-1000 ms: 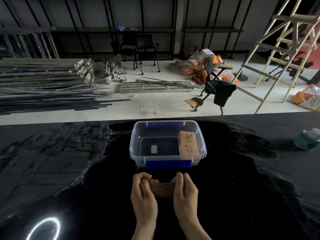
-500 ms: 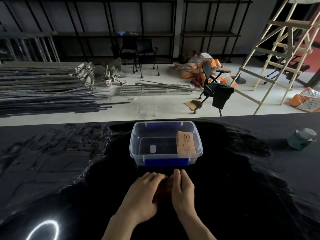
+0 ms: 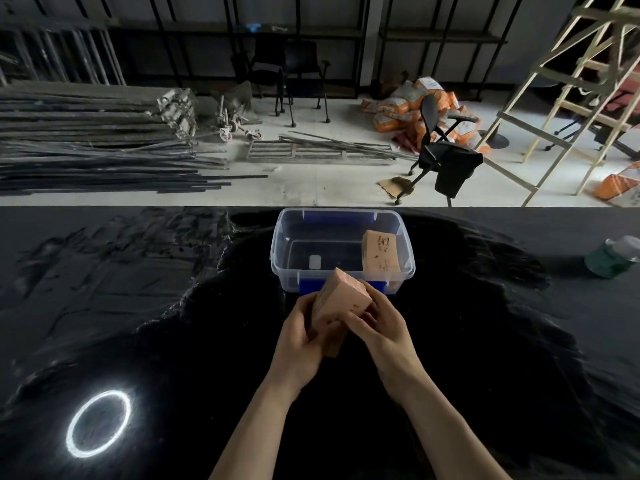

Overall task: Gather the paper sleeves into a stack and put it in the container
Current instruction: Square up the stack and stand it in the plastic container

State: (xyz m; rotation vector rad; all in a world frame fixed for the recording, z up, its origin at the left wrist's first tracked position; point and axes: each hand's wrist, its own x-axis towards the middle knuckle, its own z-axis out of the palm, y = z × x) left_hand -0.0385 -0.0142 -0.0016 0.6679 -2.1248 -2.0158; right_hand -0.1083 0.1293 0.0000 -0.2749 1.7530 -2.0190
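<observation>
You are holding a stack of tan paper sleeves between both hands, just in front of the container. Your left hand is wrapping the stack's left side and underside, fingers curled beneath it. Your right hand is closing over its right and near edge, fingertips pressing on the top face. The stack is sitting tilted, one corner pointing up toward the container's near wall, lifted clear of the table.

The container is a clear plastic tub with blue latches, standing on the black table near its far edge. A second stack of sleeves is leaning inside against its right wall, printed face toward you. A small white label is showing on the tub's floor; the rest of the floor is lying bare.

A green jar is lying well off to the right on the table. A ring light's reflection is glowing on the table at lower left.

Beyond the table: metal bars, an office chair, a wooden ladder.
</observation>
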